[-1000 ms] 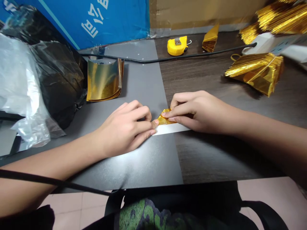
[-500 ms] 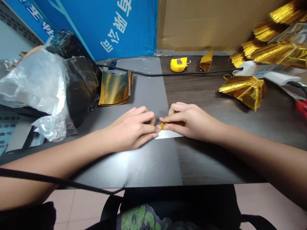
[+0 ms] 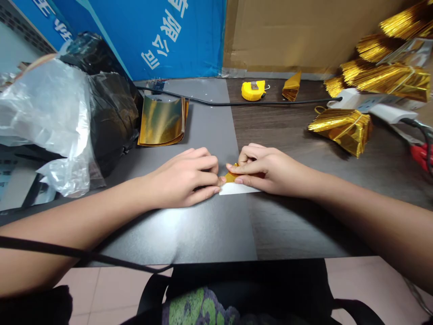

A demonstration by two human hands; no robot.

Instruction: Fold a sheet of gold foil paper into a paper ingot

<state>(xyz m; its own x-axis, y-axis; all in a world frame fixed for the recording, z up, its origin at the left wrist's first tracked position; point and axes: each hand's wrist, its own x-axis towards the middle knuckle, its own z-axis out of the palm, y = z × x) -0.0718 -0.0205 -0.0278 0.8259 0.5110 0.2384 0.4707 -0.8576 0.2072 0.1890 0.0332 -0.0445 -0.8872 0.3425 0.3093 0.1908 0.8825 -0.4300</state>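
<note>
Clock bearings are taken with twelve at the far side of the bench [image 3: 182, 241]. The gold piece [image 3: 231, 177] lies on the bench between the two hands, with a white strip [image 3: 237, 188] showing along its near side. It sits at three o'clock from the left hand [image 3: 189, 179] and at nine o'clock from the right hand [image 3: 270, 170]. The visible length of the white strip runs close to the nine-to-three line; the gold piece's full axis cannot be read, as the right fingers cover part of it. Whether strip and gold are one sheet cannot be determined. Both hands are in contact, so neither is nearer; the right overlaps more of the piece. The right hand is clamped on the gold piece, thumb on the near side, index finger on the far side. The left hand has its fingers curled together, tips at the piece's left corner; whether it pinches or merely presses cannot be told. The curved gold sheets [image 3: 160, 121] stand apart at eleven o'clock from the left hand.
</note>
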